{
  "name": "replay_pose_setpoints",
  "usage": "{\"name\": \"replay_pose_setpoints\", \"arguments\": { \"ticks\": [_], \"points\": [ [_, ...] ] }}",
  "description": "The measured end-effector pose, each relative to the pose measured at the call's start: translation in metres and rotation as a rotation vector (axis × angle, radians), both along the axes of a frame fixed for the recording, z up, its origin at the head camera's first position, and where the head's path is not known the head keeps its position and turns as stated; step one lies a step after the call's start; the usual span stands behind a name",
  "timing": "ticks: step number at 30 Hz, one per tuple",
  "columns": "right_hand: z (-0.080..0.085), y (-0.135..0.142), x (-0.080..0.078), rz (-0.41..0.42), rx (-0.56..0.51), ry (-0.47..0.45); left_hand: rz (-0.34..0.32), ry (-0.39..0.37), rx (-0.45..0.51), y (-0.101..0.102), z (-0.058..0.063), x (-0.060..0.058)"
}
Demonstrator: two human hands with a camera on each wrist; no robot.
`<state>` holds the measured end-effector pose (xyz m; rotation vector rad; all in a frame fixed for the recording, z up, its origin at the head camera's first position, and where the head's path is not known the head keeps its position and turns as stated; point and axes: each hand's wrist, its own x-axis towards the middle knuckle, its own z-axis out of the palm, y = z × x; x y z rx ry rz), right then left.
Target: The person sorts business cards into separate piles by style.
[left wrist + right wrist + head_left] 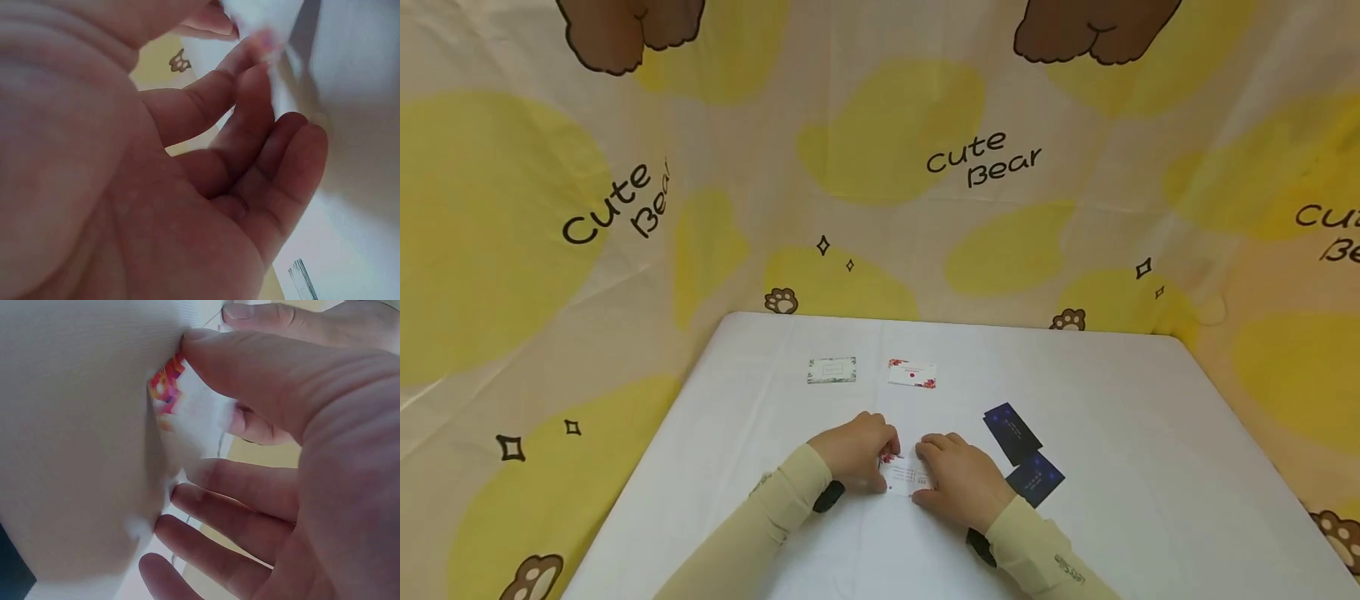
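Near the front middle of the table lies a white business card [901,477] with red flowers at a corner, one hand at either side. My left hand [856,452] grips its left edge with thumb and fingers; the left wrist view shows the curled fingers of this left hand [206,150]. On the opposite edge, my right hand [968,482] grips with thumb and index finger. In the right wrist view, the card [197,403] shows its orange and pink corner under the thumb of my right hand [250,494]. Part of the card is covered by fingers.
Further back lie a white card with a green leafy border [832,370] and a white card with red flowers [912,373]. Right of my right hand are dark blue cards [1013,433], partly overlapping. A patterned curtain [880,167] hangs behind the white table [1150,467].
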<state>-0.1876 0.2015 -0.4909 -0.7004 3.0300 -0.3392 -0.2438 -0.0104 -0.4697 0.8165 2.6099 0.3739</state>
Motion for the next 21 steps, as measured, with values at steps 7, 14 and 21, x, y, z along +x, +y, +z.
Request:
{"name": "replay_pose_setpoints", "arguments": {
  "ticks": [7,14,21],
  "points": [
    [-0.003,0.002,0.000,0.025,-0.009,0.036,0.019,-0.030,-0.030,0.007,-0.001,0.007],
    [-0.006,0.002,0.000,0.042,-0.026,0.041,0.026,-0.061,-0.005,0.011,0.000,0.012],
    [-0.005,0.002,0.001,0.036,-0.040,0.055,0.036,-0.071,0.064,0.015,0.001,0.017]
  ]
}}
